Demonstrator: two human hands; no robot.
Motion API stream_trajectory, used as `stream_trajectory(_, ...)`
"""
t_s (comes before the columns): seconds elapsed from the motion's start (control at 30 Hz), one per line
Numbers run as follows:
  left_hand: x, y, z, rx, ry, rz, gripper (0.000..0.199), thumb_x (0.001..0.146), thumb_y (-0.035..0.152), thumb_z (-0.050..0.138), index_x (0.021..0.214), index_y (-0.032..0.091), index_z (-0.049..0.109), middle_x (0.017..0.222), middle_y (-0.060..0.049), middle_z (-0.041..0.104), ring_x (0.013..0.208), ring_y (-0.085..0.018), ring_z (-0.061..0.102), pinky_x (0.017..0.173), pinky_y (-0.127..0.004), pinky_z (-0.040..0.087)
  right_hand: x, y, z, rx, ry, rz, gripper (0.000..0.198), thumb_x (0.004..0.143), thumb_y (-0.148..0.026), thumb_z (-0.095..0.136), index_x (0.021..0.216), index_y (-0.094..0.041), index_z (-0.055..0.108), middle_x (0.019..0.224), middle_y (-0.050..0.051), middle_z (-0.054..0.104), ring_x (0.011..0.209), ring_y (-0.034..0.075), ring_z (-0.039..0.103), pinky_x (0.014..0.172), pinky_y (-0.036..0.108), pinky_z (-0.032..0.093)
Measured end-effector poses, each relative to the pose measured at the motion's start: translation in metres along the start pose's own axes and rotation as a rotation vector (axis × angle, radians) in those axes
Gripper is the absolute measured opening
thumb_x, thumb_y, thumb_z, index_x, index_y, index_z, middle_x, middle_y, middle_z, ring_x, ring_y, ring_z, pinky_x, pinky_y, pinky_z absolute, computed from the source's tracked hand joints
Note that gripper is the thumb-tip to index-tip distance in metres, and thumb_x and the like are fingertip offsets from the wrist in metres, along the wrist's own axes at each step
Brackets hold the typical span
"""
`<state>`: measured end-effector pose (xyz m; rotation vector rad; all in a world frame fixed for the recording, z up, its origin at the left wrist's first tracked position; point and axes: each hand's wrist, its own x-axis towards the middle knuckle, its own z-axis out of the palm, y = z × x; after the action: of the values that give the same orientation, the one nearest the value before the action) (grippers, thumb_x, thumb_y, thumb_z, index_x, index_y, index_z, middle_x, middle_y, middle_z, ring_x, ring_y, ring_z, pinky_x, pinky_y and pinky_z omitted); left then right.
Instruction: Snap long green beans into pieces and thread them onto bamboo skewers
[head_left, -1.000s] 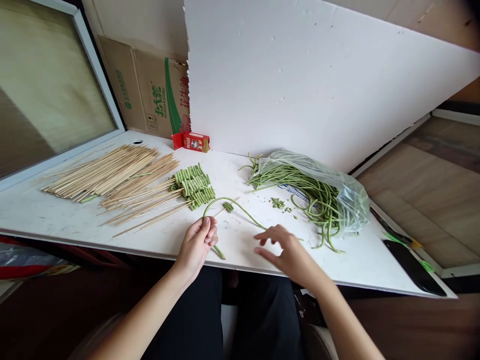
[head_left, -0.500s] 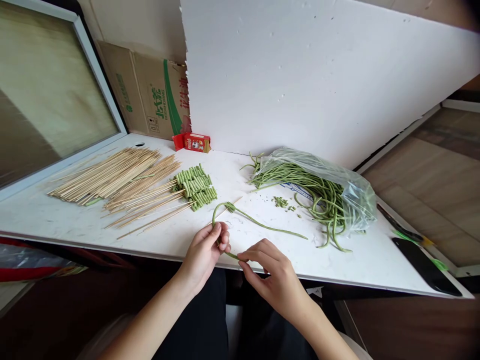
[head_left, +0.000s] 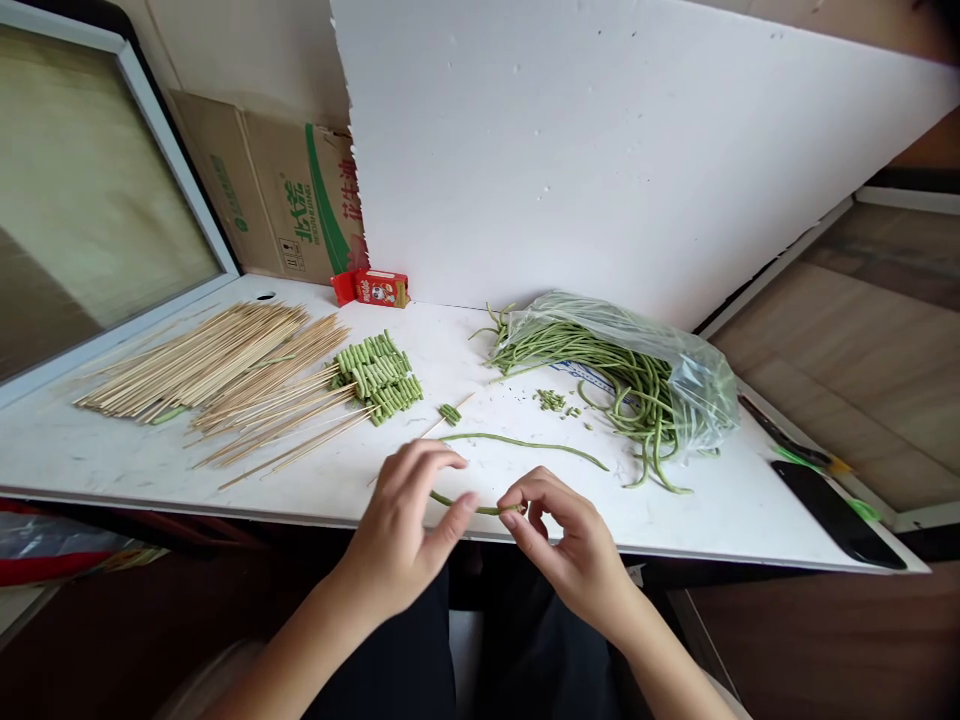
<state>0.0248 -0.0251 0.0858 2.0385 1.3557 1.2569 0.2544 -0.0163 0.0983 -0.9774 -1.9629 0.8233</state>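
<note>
Between the thumb and fingers of my right hand (head_left: 559, 515) is the end of a long green bean (head_left: 525, 442). The bean bends round behind my left hand, and its far end lies on the table to the right. My left hand (head_left: 412, 520) is open, thumb and fingers apart, beside the bean's curve; part of the bean is hidden behind it. Just beyond lies a bamboo skewer with a few short bean pieces (head_left: 450, 413) threaded on it. Farther left, a stack of skewered bean pieces (head_left: 379, 375) rests on the white table (head_left: 450, 325).
Loose bamboo skewers (head_left: 202, 355) are heaped at the left. A clear plastic bag (head_left: 701, 385) of long beans (head_left: 637, 385) lies at the right, with small bean scraps (head_left: 551, 400) before it. A red box (head_left: 382, 288), a knife (head_left: 787, 435) and a black phone (head_left: 836, 512) also lie there.
My left hand has let go of the bean and opened. The bean's loop has dropped off the skewered pieces toward the table, and my right hand has shifted slightly right, still pinching the end.
</note>
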Motion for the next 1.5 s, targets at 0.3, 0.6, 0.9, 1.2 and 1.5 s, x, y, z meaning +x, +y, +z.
stream_trajectory(0.3,-0.010,-0.006,0.025,-0.315,-0.199,-0.068,0.020,0.109,0.030,0.051,0.100,0.021,0.066,0.095,-0.003,0.070,0.088,-0.016,0.065,0.082,-0.028,0.048,-0.001,0.013,0.011,0.084,-0.005,0.055,0.024,0.099,-0.029,0.072,0.123,-0.027,0.069,0.098,0.005,0.069,0.087,0.018,0.064,0.063,0.027,0.049)
stream_trajectory(0.6,-0.010,-0.010,0.030,-0.310,-0.183,-0.076,0.018,0.108,0.031,0.055,0.100,0.021,0.069,0.094,-0.003,0.071,0.088,-0.016,0.066,0.082,-0.027,0.049,0.001,0.014,0.007,0.071,-0.049,0.077,0.009,0.099,-0.028,0.069,0.106,-0.022,0.070,0.096,0.006,0.067,0.090,0.018,0.062,0.059,0.026,0.047)
stream_trajectory(0.9,-0.011,-0.015,0.033,-0.254,-0.178,-0.044,0.015,0.108,0.029,0.055,0.105,0.022,0.069,0.096,-0.003,0.072,0.089,-0.016,0.066,0.083,-0.028,0.048,0.002,0.015,0.004,-0.020,-0.049,0.037,0.008,0.099,-0.027,0.068,0.106,-0.023,0.070,0.092,0.005,0.066,0.087,0.018,0.061,0.062,0.028,0.045)
stream_trajectory(1.2,-0.012,-0.010,0.032,-0.072,-0.139,0.104,0.014,0.105,0.023,0.061,0.095,0.021,0.071,0.087,-0.001,0.072,0.077,-0.016,0.060,0.078,-0.030,0.043,0.003,0.019,-0.006,0.130,-0.223,0.179,0.015,0.100,-0.035,0.069,0.096,-0.021,0.070,0.092,0.004,0.067,0.084,0.017,0.059,0.068,0.028,0.044)
stream_trajectory(1.5,-0.012,-0.009,0.032,-0.139,-0.113,0.111,0.025,0.104,0.018,0.058,0.081,0.020,0.067,0.078,0.000,0.069,0.074,-0.015,0.056,0.077,-0.030,0.042,0.001,0.027,0.009,0.561,-0.281,0.356,0.031,0.094,-0.046,0.077,0.093,-0.016,0.069,0.083,0.002,0.061,0.073,0.013,0.049,0.066,0.028,0.040)
